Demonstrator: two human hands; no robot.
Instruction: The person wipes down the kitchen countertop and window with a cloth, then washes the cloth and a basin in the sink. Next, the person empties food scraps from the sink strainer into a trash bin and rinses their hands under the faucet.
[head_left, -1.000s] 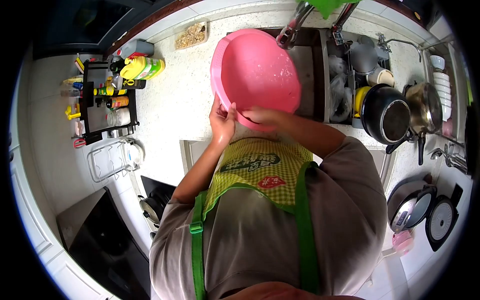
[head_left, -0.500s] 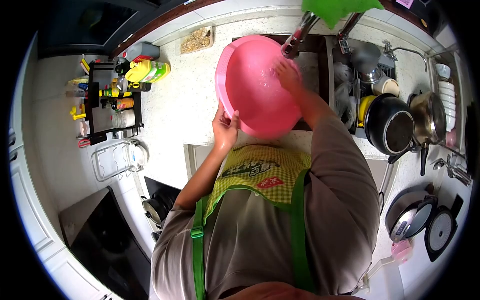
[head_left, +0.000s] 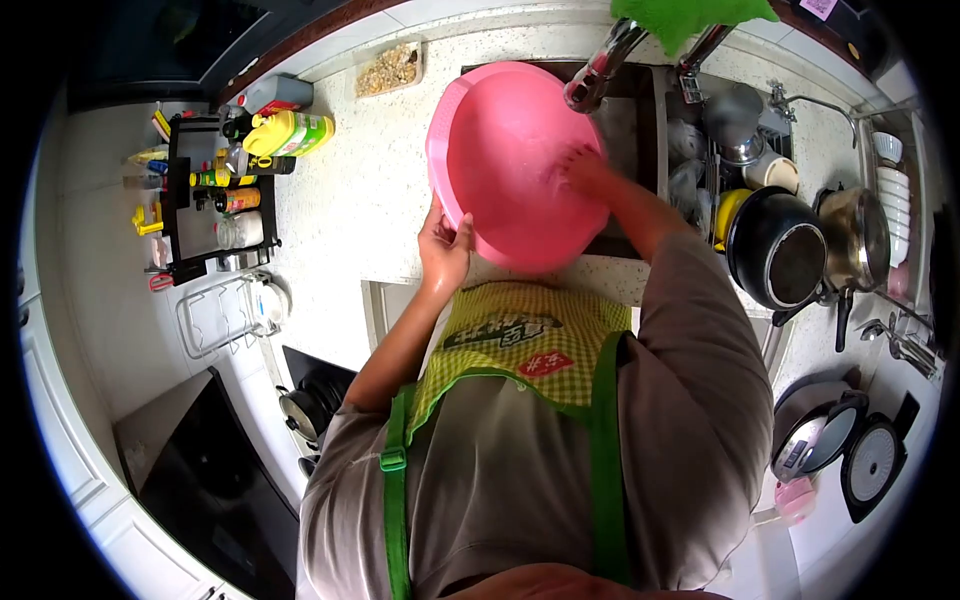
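Observation:
A large pink plastic basin (head_left: 500,130) is held tilted over the sink (head_left: 655,150), its hollow facing me. My left hand (head_left: 445,245) grips the near left rim, with the thumb on the inside. Inside the basin, my right hand (head_left: 585,172) is against or close to the inner wall, fingers stretched out and somewhat smeared by motion. No separate thing shows in that hand. Just above it hangs the metal faucet (head_left: 590,90). The wall looks wet and shiny around my right fingers.
A green cloth (head_left: 690,20) hangs over the faucet. Pots, including a black pot (head_left: 778,248), stand right of the sink. On the left are a bottle rack (head_left: 180,200), a yellow jug (head_left: 290,133) and a clear box of small pieces (head_left: 390,70).
My right hand has slid slightly down and right inside the basin. The basin has shifted a little up and left, with my left hand still on its rim.

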